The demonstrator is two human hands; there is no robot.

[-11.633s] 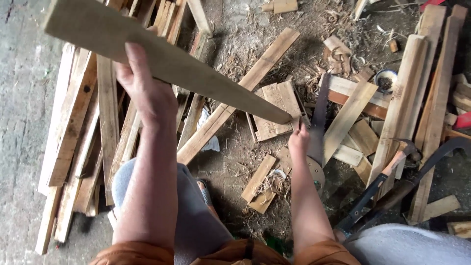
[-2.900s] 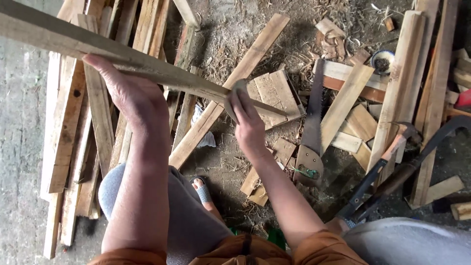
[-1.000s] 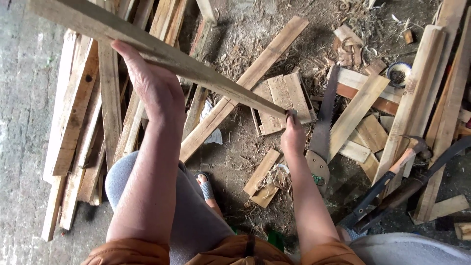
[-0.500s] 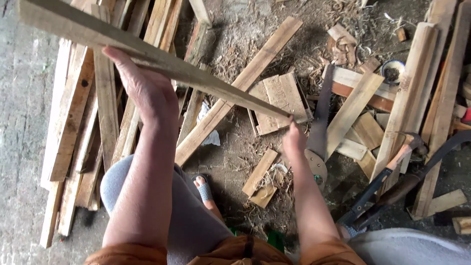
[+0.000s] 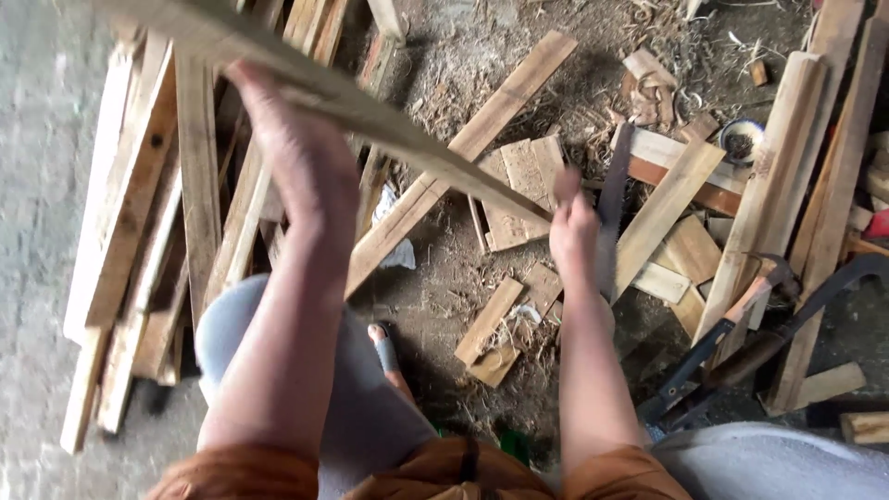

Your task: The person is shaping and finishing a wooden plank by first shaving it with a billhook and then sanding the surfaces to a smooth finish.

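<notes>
Here, both hands on long wooden slat point(image 5: 407, 148), left hand point(image 5: 296, 167) mid, right hand point(image 5: 574, 236) at tip

Scrap boards point(image 5: 505, 111) everywhere — little room

1. The left hand point(image 5: 296, 157) grips a long wooden slat point(image 5: 370, 120) near its blurred upper end, lifting it clear of the ground.
2. The right hand point(image 5: 574, 231) meets the slat's pointed lower tip.
3. Beneath them, short offcuts point(image 5: 519, 185) lie on sawdust-strewn ground point(image 5: 463, 56).
4. A pile of planks point(image 5: 139, 231) lies at the left.
5. A hand saw point(image 5: 616, 185) rests just beside the right hand; a hammer point(image 5: 741, 301) lies further right.
</notes>
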